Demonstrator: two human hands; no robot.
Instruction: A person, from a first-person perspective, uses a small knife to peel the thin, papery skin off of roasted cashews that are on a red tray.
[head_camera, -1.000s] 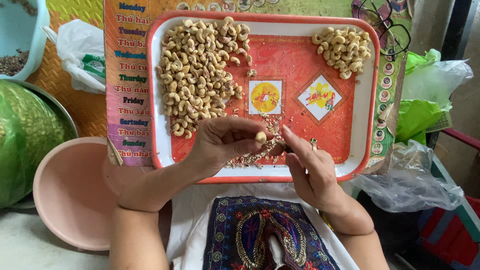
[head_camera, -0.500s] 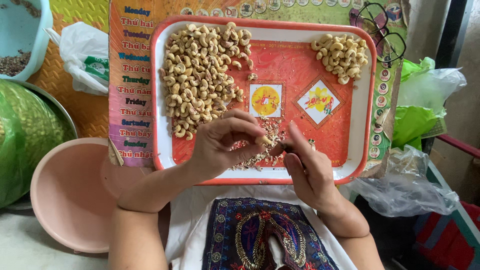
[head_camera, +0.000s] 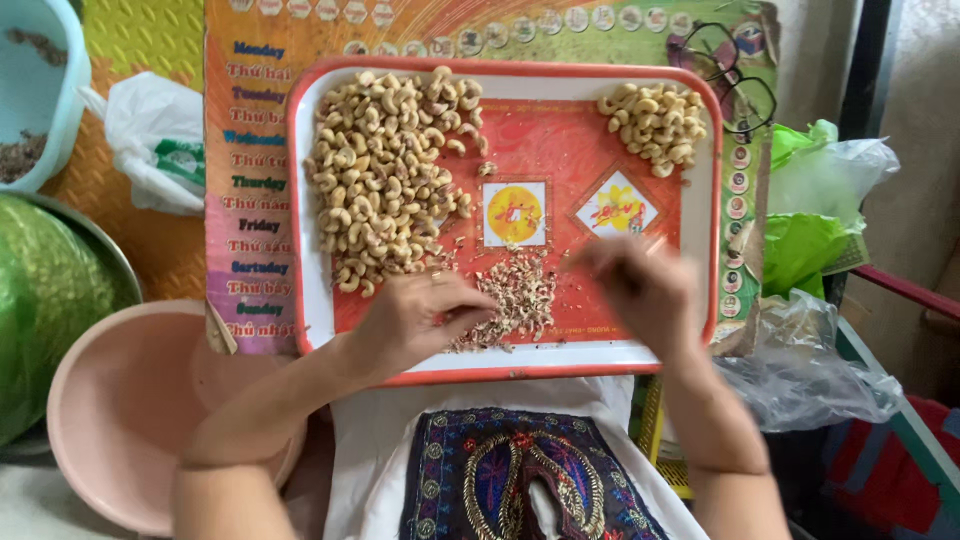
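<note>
A red tray with a white rim (head_camera: 305, 300) lies in front of me. A large heap of pale cashew nuts (head_camera: 385, 185) fills its left side, and a small heap of cashews (head_camera: 655, 120) sits in its far right corner. A pile of brownish peel bits (head_camera: 515, 295) lies near the front middle. My left hand (head_camera: 420, 320) rests on the tray beside the peel pile, fingers drawn together with nothing visible in them. My right hand (head_camera: 640, 285) is motion-blurred over the tray's right front part, apart from the left hand; whether it holds anything is unclear.
A colourful printed sheet (head_camera: 250, 200) lies under the tray. A pink basin (head_camera: 120, 400) and a green-lined metal bowl (head_camera: 50, 300) stand at left, and a teal tub (head_camera: 40, 90) far left. Eyeglasses (head_camera: 730, 75) and plastic bags (head_camera: 820, 220) are at right. An embroidered cloth (head_camera: 510, 480) lies on my lap.
My hands were together over the peel pile, pinching a cashew. They have since separated: the right hand has swung rightward and the left has dropped beside the peels.
</note>
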